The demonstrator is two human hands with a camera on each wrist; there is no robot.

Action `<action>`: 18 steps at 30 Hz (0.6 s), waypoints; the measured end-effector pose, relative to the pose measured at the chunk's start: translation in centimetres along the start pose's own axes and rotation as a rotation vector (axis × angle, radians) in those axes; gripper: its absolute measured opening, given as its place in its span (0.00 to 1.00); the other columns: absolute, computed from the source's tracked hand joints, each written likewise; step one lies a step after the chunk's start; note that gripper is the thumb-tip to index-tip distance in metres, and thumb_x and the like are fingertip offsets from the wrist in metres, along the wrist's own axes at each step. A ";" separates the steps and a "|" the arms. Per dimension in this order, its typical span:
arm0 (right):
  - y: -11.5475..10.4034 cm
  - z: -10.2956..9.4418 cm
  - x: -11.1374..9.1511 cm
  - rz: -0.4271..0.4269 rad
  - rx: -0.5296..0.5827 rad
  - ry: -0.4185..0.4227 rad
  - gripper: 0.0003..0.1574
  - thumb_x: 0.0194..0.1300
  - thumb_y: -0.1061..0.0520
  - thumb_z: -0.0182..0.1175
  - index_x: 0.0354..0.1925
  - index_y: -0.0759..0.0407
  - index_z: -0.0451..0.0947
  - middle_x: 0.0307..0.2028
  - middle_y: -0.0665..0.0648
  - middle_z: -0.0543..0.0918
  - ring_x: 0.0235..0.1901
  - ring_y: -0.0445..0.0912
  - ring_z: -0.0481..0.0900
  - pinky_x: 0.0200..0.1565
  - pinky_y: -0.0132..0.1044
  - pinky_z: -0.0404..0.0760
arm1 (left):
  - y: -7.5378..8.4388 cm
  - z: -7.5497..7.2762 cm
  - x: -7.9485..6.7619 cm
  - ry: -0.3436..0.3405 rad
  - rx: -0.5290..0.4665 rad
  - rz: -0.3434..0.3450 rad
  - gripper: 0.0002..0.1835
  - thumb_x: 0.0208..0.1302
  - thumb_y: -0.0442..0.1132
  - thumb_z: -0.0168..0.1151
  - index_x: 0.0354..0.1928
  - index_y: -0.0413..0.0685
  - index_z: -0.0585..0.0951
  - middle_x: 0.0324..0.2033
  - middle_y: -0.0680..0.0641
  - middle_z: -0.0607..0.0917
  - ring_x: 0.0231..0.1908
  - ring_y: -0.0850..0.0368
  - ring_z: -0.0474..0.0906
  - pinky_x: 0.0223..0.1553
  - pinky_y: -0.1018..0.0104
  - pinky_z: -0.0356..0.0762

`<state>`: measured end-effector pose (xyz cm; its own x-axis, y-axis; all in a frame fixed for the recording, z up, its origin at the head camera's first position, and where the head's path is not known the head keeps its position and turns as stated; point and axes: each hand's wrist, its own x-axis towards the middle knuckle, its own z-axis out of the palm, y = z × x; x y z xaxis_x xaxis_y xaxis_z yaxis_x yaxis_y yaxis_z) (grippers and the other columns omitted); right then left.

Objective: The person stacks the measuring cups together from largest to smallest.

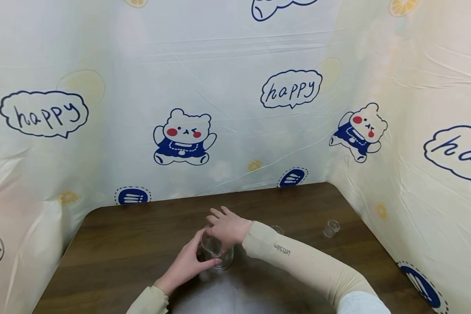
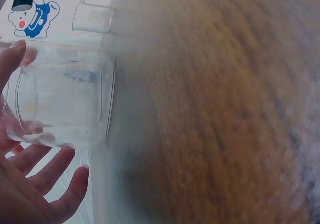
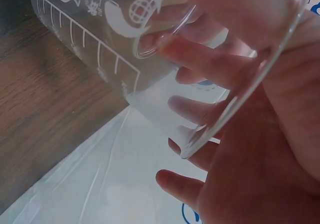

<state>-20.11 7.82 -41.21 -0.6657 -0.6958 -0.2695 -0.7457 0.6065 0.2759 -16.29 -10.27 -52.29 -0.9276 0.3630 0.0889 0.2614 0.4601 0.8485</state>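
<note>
Both hands meet at a clear glass beaker [image 1: 216, 253] near the table's [image 1: 114, 244] middle front. The left hand [image 1: 188, 264] cups it from 8 o'clock, thumb and fingers curled around its wall. The right hand [image 1: 228, 226] lies over its rim from 1 o'clock, fingers spread and relaxed. In the right wrist view, printed graduations show on the glass. A small beaker [image 1: 331, 228] stands well apart at 3 o'clock, near the curtain [image 1: 235, 109].

bright, even light | left wrist view blurred | head view edges warped
</note>
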 end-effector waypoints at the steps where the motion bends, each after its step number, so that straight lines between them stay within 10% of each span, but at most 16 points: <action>1: 0.0 0.0 0.0 -0.001 0.002 0.000 0.44 0.55 0.29 0.76 0.68 0.33 0.78 0.75 0.51 0.69 0.79 0.54 0.57 0.75 0.53 0.60 | 0.0 0.0 0.0 0.001 0.002 0.000 0.51 0.53 0.55 0.82 0.77 0.64 0.65 0.68 0.53 0.76 0.62 0.51 0.77 0.56 0.47 0.79; 18: 1.0 -0.2 -0.5 -0.051 0.138 0.003 0.38 0.59 0.34 0.75 0.67 0.33 0.79 0.73 0.49 0.72 0.78 0.53 0.59 0.75 0.56 0.59 | 0.0 0.0 -0.1 -0.002 0.004 -0.003 0.50 0.54 0.58 0.81 0.76 0.64 0.65 0.69 0.51 0.76 0.65 0.48 0.75 0.57 0.42 0.78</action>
<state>-20.56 8.70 -40.56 -0.6267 -0.7283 -0.2772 -0.7756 0.6173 0.1318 -16.26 -10.35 -52.31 -0.9278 0.3633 0.0851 0.2597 0.4648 0.8465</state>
